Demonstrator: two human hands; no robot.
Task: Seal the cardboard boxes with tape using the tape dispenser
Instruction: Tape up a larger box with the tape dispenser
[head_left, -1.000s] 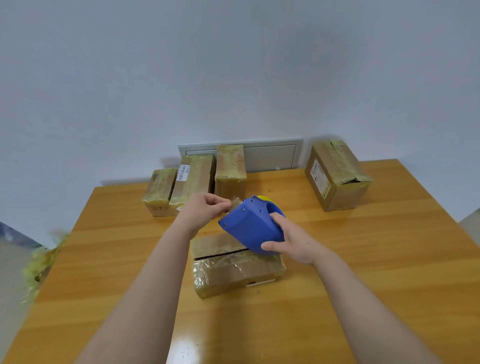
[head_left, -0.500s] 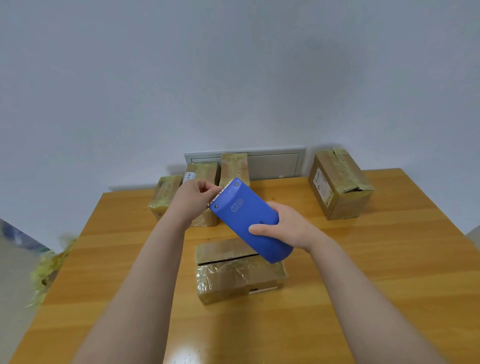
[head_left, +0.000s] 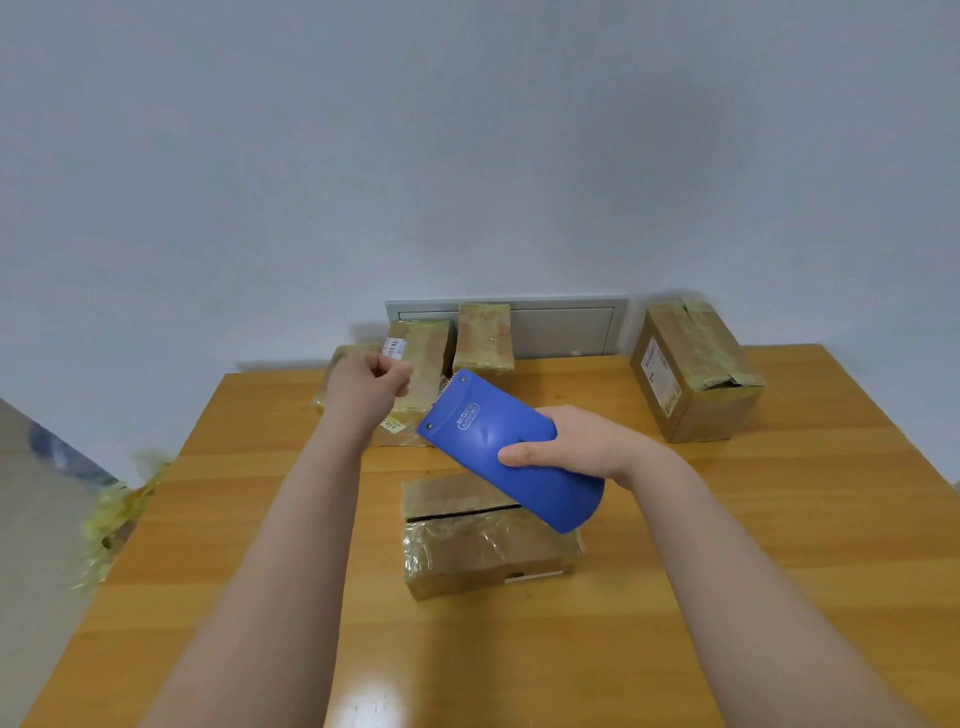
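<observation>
The right hand (head_left: 576, 447) has its fingers (head_left: 519, 456) wrapped round the blue tape dispenser (head_left: 493, 436), thumb on the flat side facing up. It holds the dispenser tilted in the air, toothed end pointing far and left. The dispenser's rounded lower end hangs over the far right corner of the near cardboard box (head_left: 483, 556). That box sits mid-desk (head_left: 753, 571) with a dark slit open across its top. The left hand (head_left: 366, 387) is raised just left of the toothed end, fingers curled in tight; whether they pinch any tape I cannot make out. Behind it a cluster of taped boxes (head_left: 483, 335) stands along the desk's far edge, and a bigger box (head_left: 696, 369) stands at the far right corner. Wood stretches wide to the right of the near box and in front of it, up to the near edge.
</observation>
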